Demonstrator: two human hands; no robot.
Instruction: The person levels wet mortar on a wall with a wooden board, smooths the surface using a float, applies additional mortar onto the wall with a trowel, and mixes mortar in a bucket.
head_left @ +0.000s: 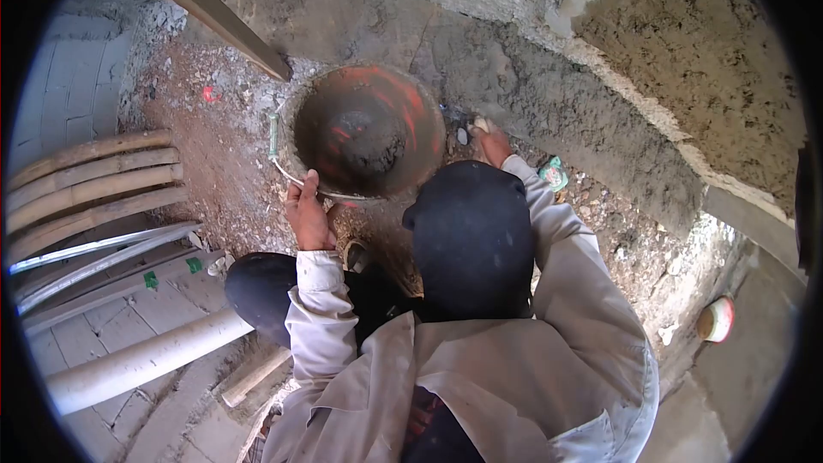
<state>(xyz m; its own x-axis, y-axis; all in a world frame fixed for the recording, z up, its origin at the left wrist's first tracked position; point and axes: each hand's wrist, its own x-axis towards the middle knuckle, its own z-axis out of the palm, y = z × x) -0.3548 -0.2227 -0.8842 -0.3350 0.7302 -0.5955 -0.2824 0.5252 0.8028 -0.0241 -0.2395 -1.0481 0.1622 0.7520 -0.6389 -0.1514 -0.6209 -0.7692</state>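
Observation:
A round bucket [304,103], smeared with wet grey mortar over its orange-red inside, stands on the rubble ground. My left hand [311,219] is at the bucket's near left edge, its fingers closed on the wire handle by the rim. The handle's green grip [274,137] hangs out to the left. To the right of the bucket, my right hand [494,146] is low by the base of the wall, closed around a small pale thing whose shape is mostly hidden. A crumpled green and white wrapper [553,174] lies just beyond my right wrist.
A wooden post [210,13] slants down behind the bucket. Curved wooden strips [94,176], metal lengths [103,257] and a pale pipe [154,358] lie at left. Rough plastered wall [686,60] rises at right. A red-rimmed round object [715,320] sits at lower right.

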